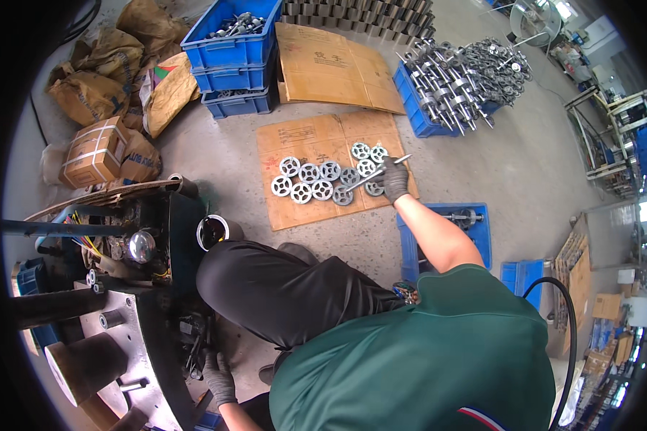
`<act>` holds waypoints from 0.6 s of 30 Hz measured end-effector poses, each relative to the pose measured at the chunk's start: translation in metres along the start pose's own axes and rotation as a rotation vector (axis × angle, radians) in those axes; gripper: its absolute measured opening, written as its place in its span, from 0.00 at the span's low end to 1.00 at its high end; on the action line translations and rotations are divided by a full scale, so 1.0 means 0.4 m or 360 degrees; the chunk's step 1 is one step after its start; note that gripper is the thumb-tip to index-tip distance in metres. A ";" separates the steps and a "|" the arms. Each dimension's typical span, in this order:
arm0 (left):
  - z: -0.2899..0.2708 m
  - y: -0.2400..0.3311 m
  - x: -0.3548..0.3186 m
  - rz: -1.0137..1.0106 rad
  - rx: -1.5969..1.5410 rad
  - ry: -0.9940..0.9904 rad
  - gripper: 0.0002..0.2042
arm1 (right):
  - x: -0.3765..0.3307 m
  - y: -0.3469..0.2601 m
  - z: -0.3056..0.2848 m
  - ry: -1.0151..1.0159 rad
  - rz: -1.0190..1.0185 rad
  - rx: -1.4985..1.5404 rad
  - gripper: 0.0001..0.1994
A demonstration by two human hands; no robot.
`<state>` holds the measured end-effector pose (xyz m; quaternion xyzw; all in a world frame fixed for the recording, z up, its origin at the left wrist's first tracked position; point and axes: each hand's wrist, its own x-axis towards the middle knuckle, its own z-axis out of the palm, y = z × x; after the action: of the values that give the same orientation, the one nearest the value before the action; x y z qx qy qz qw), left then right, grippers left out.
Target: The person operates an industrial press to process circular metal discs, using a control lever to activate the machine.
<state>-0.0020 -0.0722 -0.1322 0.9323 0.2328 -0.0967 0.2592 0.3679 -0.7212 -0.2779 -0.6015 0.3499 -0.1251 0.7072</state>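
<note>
My right hand (pixel 395 181), in a dark grey glove, is closed round a thin metal rod (pixel 404 159). It holds the rod slanted above several round, spoked metal wheels (pixel 308 172). They lie flat in a cluster on a cardboard sheet (pixel 280 215); my hand partly covers those at the right end. Down by the machine at lower left is my left hand (pixel 220 378), also gloved, its fingers stretched out with nothing visible in them. Beside its fingertips sits a dark object (pixel 193 337), too shadowed to name.
A blue crate (pixel 446 131) heaped with rods and metal parts stands beyond the cardboard. Stacked blue crates (pixel 230 56) and brown sacks (pixel 101 82) are at far left. Another blue crate (pixel 487 244) lies under my right arm. The machine (pixel 133 359) crowds my left side.
</note>
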 end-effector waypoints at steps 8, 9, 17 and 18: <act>0.025 -0.003 0.016 0.0098 -0.0083 -0.0038 0.17 | 0.078 -0.059 -0.295 0.0527 -0.0187 -0.0209 0.15; 0.031 -0.011 0.014 0.0128 -0.0088 -0.0002 0.16 | 0.079 -0.055 -0.298 0.0578 -0.0110 -0.0181 0.15; 0.019 -0.003 -0.005 0.0105 -0.0154 -0.0109 0.12 | 0.140 0.037 -0.306 0.0584 -0.0124 -0.0493 0.14; 0.015 0.008 -0.010 0.0126 -0.0141 -0.0067 0.12 | 0.142 0.048 -0.307 0.0535 -0.0182 -0.0618 0.14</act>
<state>-0.0043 -0.0792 -0.1349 0.9262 0.1943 -0.0956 0.3087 0.3252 -0.8442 -0.3193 -0.7156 0.4454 -0.1935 0.5021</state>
